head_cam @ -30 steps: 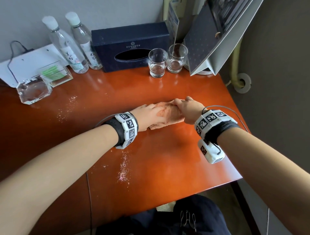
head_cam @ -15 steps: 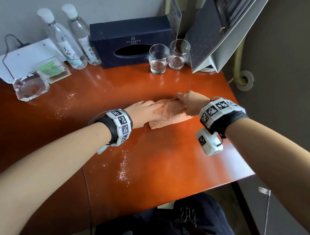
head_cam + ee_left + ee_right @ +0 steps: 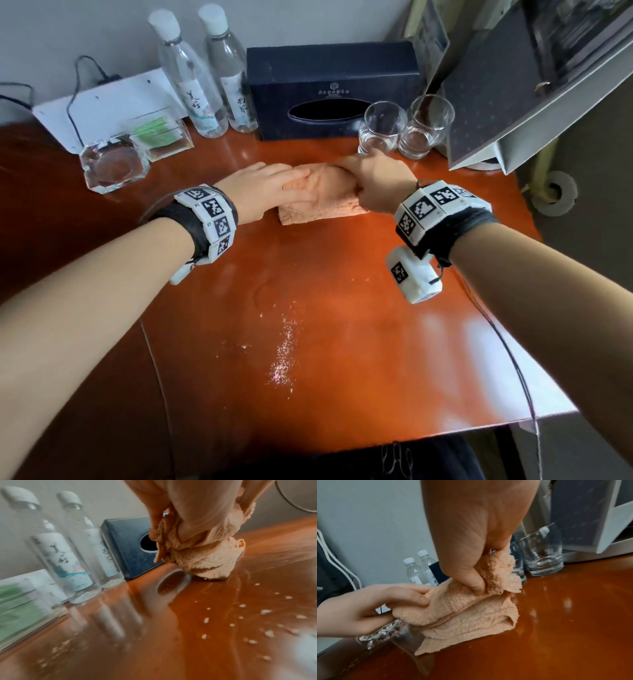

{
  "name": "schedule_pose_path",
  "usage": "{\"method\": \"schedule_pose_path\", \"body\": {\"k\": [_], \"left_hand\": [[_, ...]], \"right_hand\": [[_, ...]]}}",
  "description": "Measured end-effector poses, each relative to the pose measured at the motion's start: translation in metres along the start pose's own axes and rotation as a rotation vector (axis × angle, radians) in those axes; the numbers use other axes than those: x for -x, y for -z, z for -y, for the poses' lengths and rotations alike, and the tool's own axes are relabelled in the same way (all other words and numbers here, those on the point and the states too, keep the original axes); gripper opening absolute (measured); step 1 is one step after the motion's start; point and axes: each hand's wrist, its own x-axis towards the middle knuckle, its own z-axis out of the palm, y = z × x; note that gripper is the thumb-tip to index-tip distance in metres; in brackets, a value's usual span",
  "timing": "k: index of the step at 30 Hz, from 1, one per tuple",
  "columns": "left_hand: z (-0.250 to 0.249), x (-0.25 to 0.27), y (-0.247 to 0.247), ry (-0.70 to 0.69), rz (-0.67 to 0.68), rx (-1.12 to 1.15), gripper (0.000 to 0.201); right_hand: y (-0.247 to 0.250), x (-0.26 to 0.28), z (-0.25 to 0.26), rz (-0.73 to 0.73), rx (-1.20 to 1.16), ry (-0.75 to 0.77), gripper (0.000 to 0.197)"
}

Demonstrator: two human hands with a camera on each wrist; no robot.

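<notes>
Peach cloth (image 3: 322, 202) bunched mid-frame on the bench (image 3: 359, 325), left hand (image 3: 263, 192) and right hand (image 3: 376, 181) both pinching its top fold. Best to keep the wad tight, press flat, then sweep toward the crumbs (image 3: 284, 356) lower centre. Right wrist view shows the pinch itself, head view only the backs of the hands

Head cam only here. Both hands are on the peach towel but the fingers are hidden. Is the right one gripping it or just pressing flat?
Observer: Gripping. The right wrist view shows the right hand pinching a raised fold of the towel between thumb and fingers.
Operator: And the left?
Observer: The left hand pinches the other end of that fold, also between thumb and fingers.
Operator: Towel off the table?
Observer: No. Its lower layers lie on the table; only the top fold is lifted.
</notes>
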Motion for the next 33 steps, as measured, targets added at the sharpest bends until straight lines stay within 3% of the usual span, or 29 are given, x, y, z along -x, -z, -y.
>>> {"method": "schedule_pose_path", "body": {"k": [7,16,21,27,33], "left_hand": [[0.03,-0.007,-0.005,0.137,0.055,0.039,0.088],[0.053,-0.02,-0.016,0.174,0.053,0.124,0.085],[0.053,-0.028,-0.021,0.234,0.037,0.31,0.081],[0.048,-0.033,-0.015,0.313,0.03,0.453,0.072],[0.041,-0.033,-0.009,0.351,0.046,0.55,0.064]], "right_hand": [[0.002,-0.049,0.017,-0.009,0.086,0.02,0.069],[-0.007,-0.081,0.022,0.017,0.082,-0.006,0.066],[-0.012,-0.09,0.023,0.116,0.085,-0.047,0.07],[-0.005,-0.095,0.028,0.128,0.168,-0.026,0.055],[-0.009,-0.085,0.025,0.187,0.17,-0.024,0.066]]}}
